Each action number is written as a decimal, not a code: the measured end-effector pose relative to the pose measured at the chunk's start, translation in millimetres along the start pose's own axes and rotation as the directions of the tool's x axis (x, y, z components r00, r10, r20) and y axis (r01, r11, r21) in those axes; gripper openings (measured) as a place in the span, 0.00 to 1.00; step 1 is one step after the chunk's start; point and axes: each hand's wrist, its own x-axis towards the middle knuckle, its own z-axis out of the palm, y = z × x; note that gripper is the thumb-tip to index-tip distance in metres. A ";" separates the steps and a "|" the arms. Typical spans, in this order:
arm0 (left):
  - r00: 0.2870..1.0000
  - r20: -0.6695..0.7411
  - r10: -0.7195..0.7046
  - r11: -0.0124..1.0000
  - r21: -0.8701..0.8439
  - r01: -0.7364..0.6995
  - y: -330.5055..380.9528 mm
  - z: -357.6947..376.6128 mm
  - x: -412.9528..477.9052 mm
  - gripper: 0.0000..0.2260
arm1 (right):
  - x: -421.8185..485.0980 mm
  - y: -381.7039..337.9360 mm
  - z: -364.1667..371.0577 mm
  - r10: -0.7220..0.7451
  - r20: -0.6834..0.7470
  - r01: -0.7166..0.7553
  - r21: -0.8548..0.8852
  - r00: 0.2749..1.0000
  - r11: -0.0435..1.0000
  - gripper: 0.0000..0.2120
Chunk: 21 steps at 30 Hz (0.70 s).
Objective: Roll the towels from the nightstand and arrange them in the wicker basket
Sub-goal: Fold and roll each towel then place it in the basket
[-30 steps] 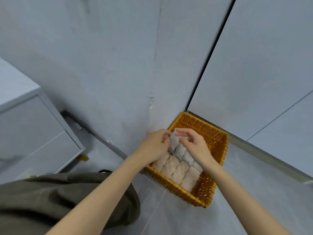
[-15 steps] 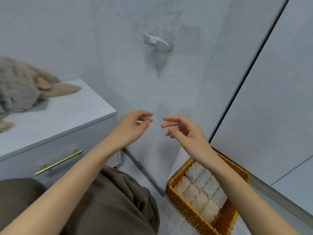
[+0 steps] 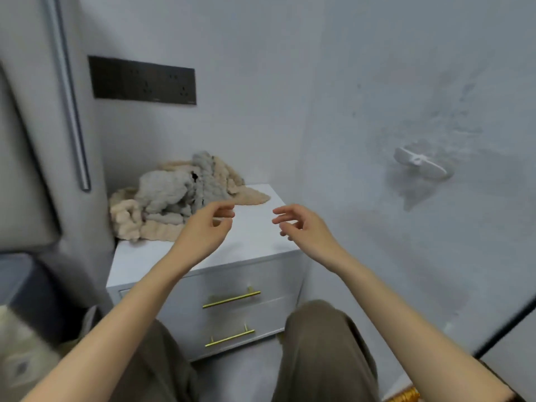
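Black socket panel (image 3: 144, 81), white wall fixture (image 3: 420, 163)

The heap of beige and grey towels (image 3: 174, 198) is thick ribbed plush cloth, matt and nubbly. The white two-drawer nightstand (image 3: 255, 227) has a smooth, faintly satin top, and its slim gold bar handles (image 3: 231, 299) look like polished metal. The black rectangular socket panel (image 3: 143, 81) is smooth with a dull sheen, probably plastic, though blur hides detail. The pale grey wall (image 3: 290, 97) is matt, rougher and mottled around the small white glossy plastic hook (image 3: 420, 164). The olive trousers (image 3: 324, 349) are plain matt cloth. The orange wicker basket (image 3: 404, 397) shows a coarse weave at its corner.
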 end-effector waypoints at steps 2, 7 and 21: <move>0.998 -0.052 -0.034 0.998 0.053 0.036 -18.7 -12.1 3.5 0.14 | 20.9 2.5 22.0 0.016 0.042 -0.015 -0.010 0.999 1.000 0.12; 0.987 -0.130 -0.093 0.977 0.181 0.116 -70.3 -23.4 18.2 0.17 | 63.7 20.5 76.7 0.092 0.160 -0.080 -0.082 0.983 0.993 0.14; 0.989 -0.116 0.089 0.872 0.489 -0.021 -125.6 -24.1 68.3 0.19 | 165.1 57.3 160.1 0.339 -0.012 -0.324 0.263 0.941 0.909 0.13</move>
